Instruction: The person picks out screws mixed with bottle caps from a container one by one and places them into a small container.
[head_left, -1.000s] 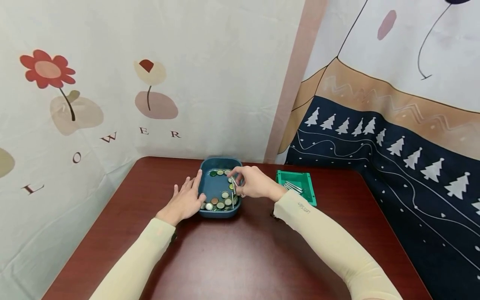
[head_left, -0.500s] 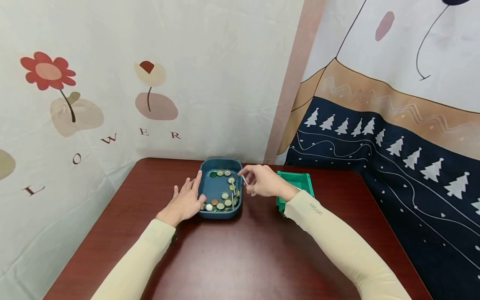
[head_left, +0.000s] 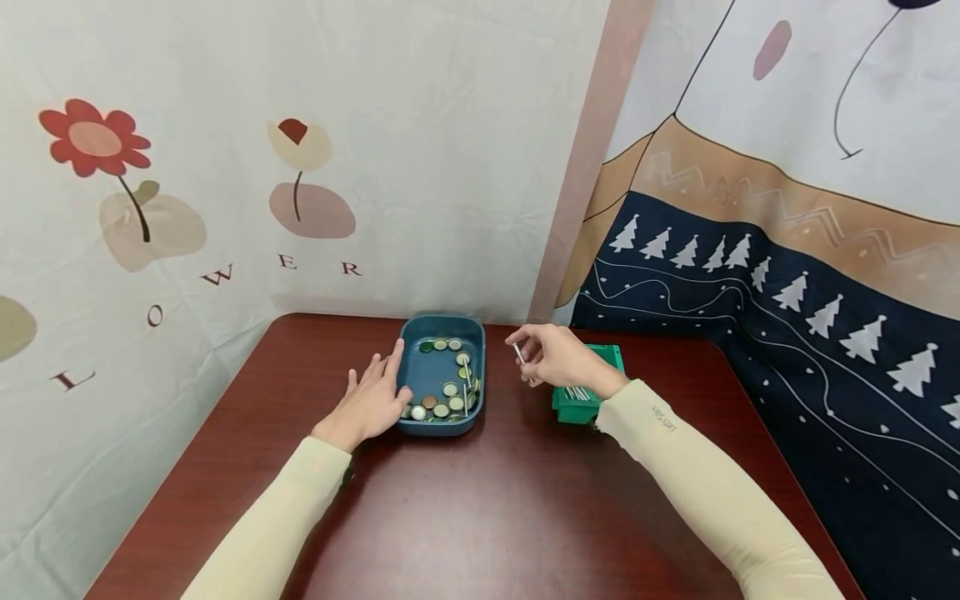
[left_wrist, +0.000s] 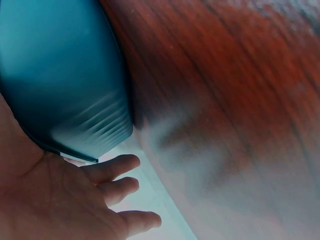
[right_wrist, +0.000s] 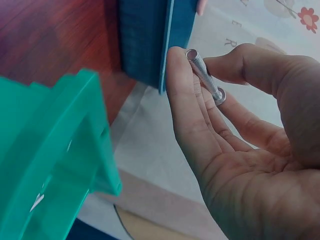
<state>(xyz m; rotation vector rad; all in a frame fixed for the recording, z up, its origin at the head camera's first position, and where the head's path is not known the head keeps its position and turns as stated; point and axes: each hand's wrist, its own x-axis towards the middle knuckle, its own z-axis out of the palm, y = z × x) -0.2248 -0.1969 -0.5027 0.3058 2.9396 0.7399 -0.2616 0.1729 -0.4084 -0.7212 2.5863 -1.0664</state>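
In the head view my left hand (head_left: 367, 404) lies with outstretched fingers against the left side of a blue tray (head_left: 438, 429). The tray's ribbed outer wall (left_wrist: 65, 75) shows in the left wrist view. Inside the tray are several round, flat pieces (head_left: 441, 411) that look like bottle caps, and long silver bolts (head_left: 466, 385) along its right side. My right hand (head_left: 558, 357) pinches a threaded silver bolt (right_wrist: 204, 75) between thumb and forefinger, above the table between the tray and a green bin (head_left: 576, 410). The forearm covers part of that bin.
More silver bolts (head_left: 576, 392) lie in the green bin. Both containers stand on a dark red wooden table (head_left: 450, 517), near its back edge. Behind it hangs a printed cloth (head_left: 450, 167), with dark blue fabric at the right.
My right hand has moved right, out of the tray and toward the green bin, with the bolt in its fingers. The left hand has stayed at the tray's side.
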